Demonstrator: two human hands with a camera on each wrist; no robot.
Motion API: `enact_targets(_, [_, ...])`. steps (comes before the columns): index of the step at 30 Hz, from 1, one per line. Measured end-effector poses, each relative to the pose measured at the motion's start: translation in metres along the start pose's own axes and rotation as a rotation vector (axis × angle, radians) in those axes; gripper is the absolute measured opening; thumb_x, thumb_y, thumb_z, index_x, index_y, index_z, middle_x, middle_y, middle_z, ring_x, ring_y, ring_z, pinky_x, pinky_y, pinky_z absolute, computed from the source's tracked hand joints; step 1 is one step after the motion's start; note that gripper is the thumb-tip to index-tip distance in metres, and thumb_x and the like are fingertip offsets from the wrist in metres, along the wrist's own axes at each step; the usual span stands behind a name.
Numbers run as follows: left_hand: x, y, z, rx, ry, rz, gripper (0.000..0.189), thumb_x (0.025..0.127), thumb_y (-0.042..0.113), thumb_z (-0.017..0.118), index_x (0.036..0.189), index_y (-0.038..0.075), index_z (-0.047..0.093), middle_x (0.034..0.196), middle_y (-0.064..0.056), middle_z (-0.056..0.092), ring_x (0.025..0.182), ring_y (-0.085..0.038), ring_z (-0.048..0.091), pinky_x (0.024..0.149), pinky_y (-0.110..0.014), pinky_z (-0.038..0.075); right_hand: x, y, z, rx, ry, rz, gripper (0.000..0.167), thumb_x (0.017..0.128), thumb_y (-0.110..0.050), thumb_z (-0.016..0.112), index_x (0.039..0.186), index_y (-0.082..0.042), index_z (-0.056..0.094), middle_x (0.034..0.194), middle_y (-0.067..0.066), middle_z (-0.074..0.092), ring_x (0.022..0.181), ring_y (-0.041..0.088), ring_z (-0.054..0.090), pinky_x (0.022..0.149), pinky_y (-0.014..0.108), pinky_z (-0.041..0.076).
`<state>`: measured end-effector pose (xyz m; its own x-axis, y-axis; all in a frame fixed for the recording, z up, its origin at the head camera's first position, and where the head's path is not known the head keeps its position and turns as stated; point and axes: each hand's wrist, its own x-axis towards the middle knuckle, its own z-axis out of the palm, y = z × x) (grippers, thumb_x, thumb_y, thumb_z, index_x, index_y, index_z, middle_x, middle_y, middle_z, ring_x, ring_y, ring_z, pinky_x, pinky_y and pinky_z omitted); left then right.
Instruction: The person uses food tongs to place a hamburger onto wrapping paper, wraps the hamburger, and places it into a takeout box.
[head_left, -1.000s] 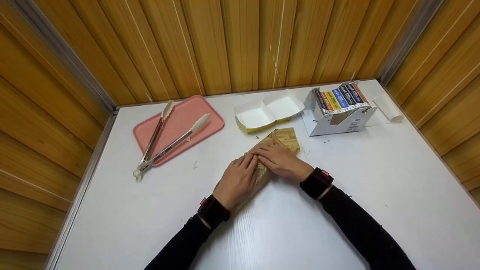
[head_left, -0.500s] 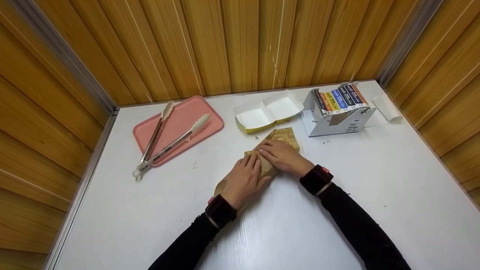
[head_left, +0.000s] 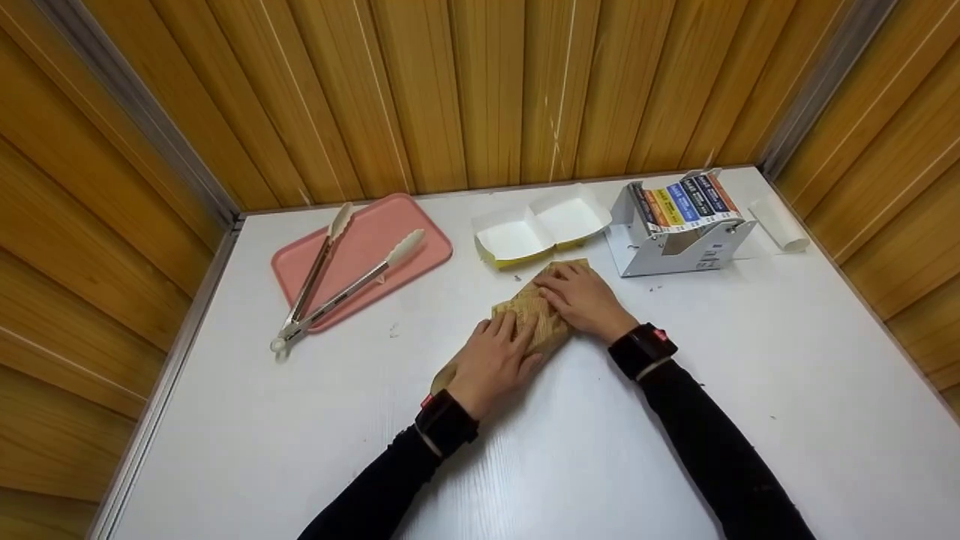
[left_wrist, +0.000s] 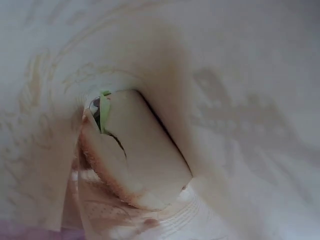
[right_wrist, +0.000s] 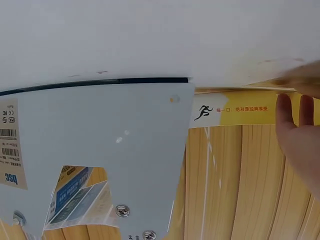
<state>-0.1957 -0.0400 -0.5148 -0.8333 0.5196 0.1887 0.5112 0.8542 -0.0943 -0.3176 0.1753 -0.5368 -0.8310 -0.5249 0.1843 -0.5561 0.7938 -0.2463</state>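
A parcel of brown printed wrapping paper lies slantwise on the white table. My left hand rests on its near part, fingers laid over the top and thumb apart along the side. At the far end my right hand presses on the paper with its fingers, hiding much of that end. Looking into the paper's near opening, the left wrist view shows a piece of bread with a browned crust and a green leaf. In the right wrist view, right-hand fingers touch the paper's edge.
An open white-and-yellow food box stands just beyond the parcel. Right of it is a white metal dispenser holding several coloured label rolls, beside a paper roll. Tongs lie across a pink tray on the left.
My left hand has slid forward and right along the parcel. My right hand has shifted right on the far end, where less of the paper's flap shows. The view has tilted slightly.
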Motion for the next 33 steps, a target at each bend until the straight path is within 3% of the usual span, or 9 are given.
enact_targets(6, [-0.001,-0.001,0.002,0.006,0.002,-0.002,0.071,0.104,0.062,0.045,0.16,0.02,0.04,0.151,-0.015,0.054,0.141,-0.032,0.051,0.112,-0.045,0.047,-0.001,0.008,-0.008,0.062,0.058,0.203,0.039,0.108,-0.031,0.052,0.134,-0.005,0.064,0.145,0.023,0.052,0.132,0.046,0.052,0.109,0.06,0.045])
enact_targets(10, [-0.002,0.0,0.003,-0.03,-0.021,-0.001,0.072,0.105,0.061,0.044,0.162,0.018,0.036,0.156,-0.017,0.05,0.144,-0.033,0.048,0.114,-0.046,0.046,-0.007,0.008,-0.023,0.061,0.104,0.461,0.048,0.107,-0.032,0.049,0.138,0.004,0.055,0.133,0.033,0.054,0.113,0.054,0.058,0.093,0.063,0.051])
enact_targets(13, [-0.003,0.001,0.002,-0.049,-0.021,-0.005,0.071,0.105,0.059,0.045,0.163,0.017,0.035,0.157,-0.018,0.049,0.145,-0.033,0.047,0.116,-0.044,0.044,-0.012,0.009,-0.033,0.083,0.07,0.552,0.058,0.11,-0.039,0.04,0.136,0.012,0.052,0.121,0.043,0.058,0.106,0.06,0.06,0.09,0.066,0.051])
enact_targets(17, [-0.003,0.0,0.001,-0.065,-0.015,-0.01,0.072,0.105,0.058,0.046,0.163,0.017,0.034,0.157,-0.018,0.048,0.146,-0.035,0.046,0.119,-0.042,0.041,-0.016,0.01,-0.038,0.208,-0.029,0.553,0.068,0.111,-0.047,0.034,0.143,0.012,0.044,0.109,0.042,0.065,0.094,0.054,0.068,0.083,0.061,0.056])
enact_targets(22, [-0.003,0.0,0.0,-0.042,-0.036,-0.013,0.072,0.106,0.058,0.044,0.164,0.017,0.032,0.161,-0.017,0.044,0.148,-0.033,0.044,0.118,-0.045,0.042,-0.015,0.011,-0.039,0.48,-0.066,0.545,0.084,0.103,-0.035,0.06,0.162,0.004,0.016,0.091,0.019,0.07,0.064,0.024,0.066,0.069,0.039,0.058])
enact_targets(24, [-0.004,0.0,-0.001,-0.004,-0.049,-0.017,0.072,0.106,0.06,0.041,0.164,0.018,0.031,0.162,-0.016,0.044,0.148,-0.03,0.045,0.118,-0.045,0.042,-0.014,0.009,-0.04,0.533,-0.05,0.539,0.087,0.098,-0.027,0.067,0.16,0.008,0.019,0.094,0.016,0.069,0.073,0.018,0.065,0.079,0.036,0.056])
enact_targets(28, [-0.004,0.0,0.0,0.043,-0.059,-0.011,0.071,0.107,0.06,0.038,0.164,0.018,0.032,0.161,-0.014,0.044,0.148,-0.028,0.045,0.118,-0.046,0.042,-0.013,0.005,-0.043,0.71,-0.004,0.555,0.038,0.097,-0.016,0.063,0.123,0.012,0.062,0.082,0.006,0.064,0.072,0.014,0.059,0.073,0.029,0.055])
enact_targets(31, [-0.004,0.0,0.0,0.034,-0.05,-0.002,0.071,0.107,0.059,0.038,0.164,0.017,0.032,0.161,-0.015,0.045,0.148,-0.028,0.045,0.118,-0.046,0.042,-0.016,0.002,-0.043,0.813,0.061,0.535,0.021,0.102,-0.014,0.059,0.096,0.004,0.069,0.076,-0.001,0.058,0.066,0.011,0.055,0.063,0.025,0.052])
enact_targets(33, [-0.004,0.0,0.0,0.037,-0.049,0.003,0.071,0.107,0.06,0.038,0.164,0.017,0.032,0.161,-0.015,0.045,0.148,-0.028,0.045,0.118,-0.046,0.041,-0.018,-0.002,-0.042,0.781,0.117,0.463,0.021,0.104,-0.017,0.059,0.099,0.001,0.069,0.085,0.001,0.059,0.075,0.014,0.058,0.071,0.027,0.052])
